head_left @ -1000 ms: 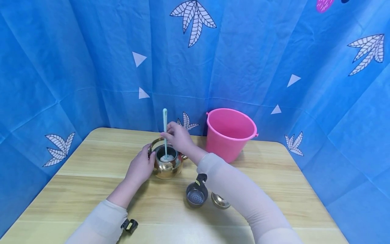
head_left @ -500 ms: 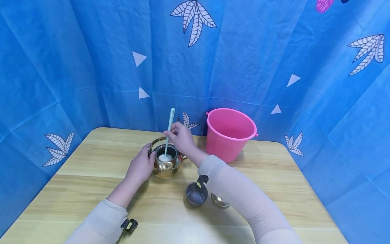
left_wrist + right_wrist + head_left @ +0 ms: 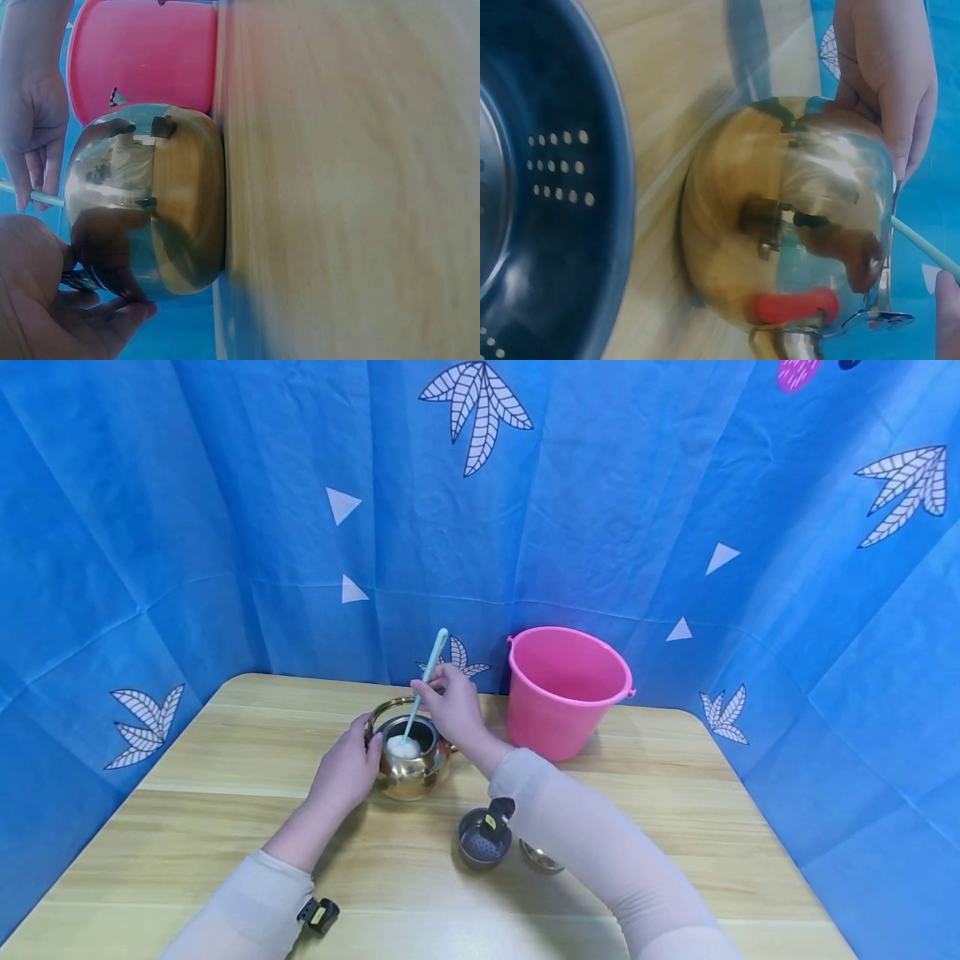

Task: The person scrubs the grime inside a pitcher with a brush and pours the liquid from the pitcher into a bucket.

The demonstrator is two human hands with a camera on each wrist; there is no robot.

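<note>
Turquoise brush (image 3: 434, 654) leans right, head (image 3: 403, 747) apparently inside kettle (image 3: 411, 778).

We are looking into a curtained-off booth, its wider surroundings staying hidden: blue leaf-printed curtains (image 3: 615, 518) are enclosing the counter (image 3: 675, 802) on three sides, while a gold kettle (image 3: 408, 778) and pink bucket (image 3: 551, 728) are suggesting household use.

Teapot (image 3: 408, 777) glossy metal; bucket (image 3: 555, 727) smooth plastic.

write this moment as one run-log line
left hand: grips round gold metal teapot | right hand: pinches slim pale-green rod, white head inside teapot | nearby: round dark-grey perforated metal strainer
</note>
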